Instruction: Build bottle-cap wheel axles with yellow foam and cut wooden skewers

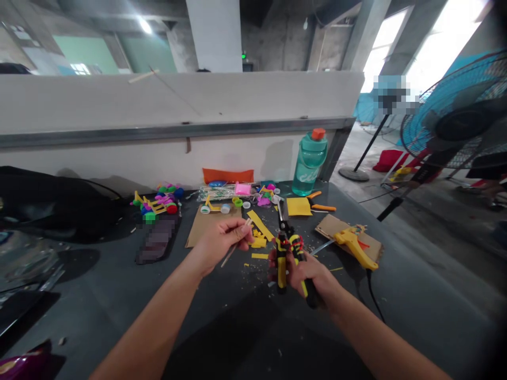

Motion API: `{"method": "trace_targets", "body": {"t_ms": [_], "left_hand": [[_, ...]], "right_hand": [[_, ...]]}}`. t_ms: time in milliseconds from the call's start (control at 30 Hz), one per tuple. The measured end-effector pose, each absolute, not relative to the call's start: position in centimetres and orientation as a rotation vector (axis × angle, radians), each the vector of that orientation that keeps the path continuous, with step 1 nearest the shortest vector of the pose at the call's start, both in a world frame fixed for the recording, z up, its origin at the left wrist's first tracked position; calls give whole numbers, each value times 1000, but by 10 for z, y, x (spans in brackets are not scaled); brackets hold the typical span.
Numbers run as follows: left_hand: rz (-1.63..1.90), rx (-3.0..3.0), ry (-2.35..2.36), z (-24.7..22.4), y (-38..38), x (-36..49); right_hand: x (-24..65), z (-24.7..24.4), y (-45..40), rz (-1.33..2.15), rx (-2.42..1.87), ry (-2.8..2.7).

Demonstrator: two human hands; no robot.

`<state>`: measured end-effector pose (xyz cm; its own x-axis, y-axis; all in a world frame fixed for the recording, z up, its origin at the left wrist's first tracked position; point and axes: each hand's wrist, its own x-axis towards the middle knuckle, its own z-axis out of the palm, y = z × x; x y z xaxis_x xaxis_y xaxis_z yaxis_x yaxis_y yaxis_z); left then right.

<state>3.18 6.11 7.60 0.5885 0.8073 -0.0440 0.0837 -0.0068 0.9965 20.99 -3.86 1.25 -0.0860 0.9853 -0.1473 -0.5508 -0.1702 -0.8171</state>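
Observation:
Thin wooden sticks (228, 256) are pinched between the thumb and fingers of my left hand (222, 244); their tips poke out above the thumb. My right hand (315, 273) grips garden shears (281, 258) by their black-and-yellow handles, blades pointing up and away from me. The handles are spread apart, and the blades are clear of the sticks. Between and beyond my hands lie yellow strips (260, 225) and small scraps. Past my left hand a small yellow frame with wheels (214, 206) rests on a cardboard sheet (195, 228).
A yellow glue gun (354, 245) lies on cardboard at the right, its cord trailing forward. Orange-handled pliers (322, 207) and a teal bottle (309, 164) stand farther back. Colourful plastic pieces (160, 203) and a dark phone-like slab (157, 240) are at left. A fan (455, 121) stands beyond the table.

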Motion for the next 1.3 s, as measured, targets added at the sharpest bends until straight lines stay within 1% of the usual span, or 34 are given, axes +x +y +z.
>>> {"method": "trace_targets", "body": {"t_ms": [100,300,467,1033,1300], "left_hand": [[629,1632,789,77,66,27],[624,1718,811,81,66,20],[592,1687,840,81,68,16],[536,1785,722,84,70,13],[505,1963,692,86,71,10]], "right_hand": [[200,16,-45,1444,-1074,-933],[192,22,-56,873,-1339,-1456],[197,25,-56,625,-1512,-1679],[195,19,-58,372,-1594,-1870],[195,17,-59,425,-1580,-1935]]}}
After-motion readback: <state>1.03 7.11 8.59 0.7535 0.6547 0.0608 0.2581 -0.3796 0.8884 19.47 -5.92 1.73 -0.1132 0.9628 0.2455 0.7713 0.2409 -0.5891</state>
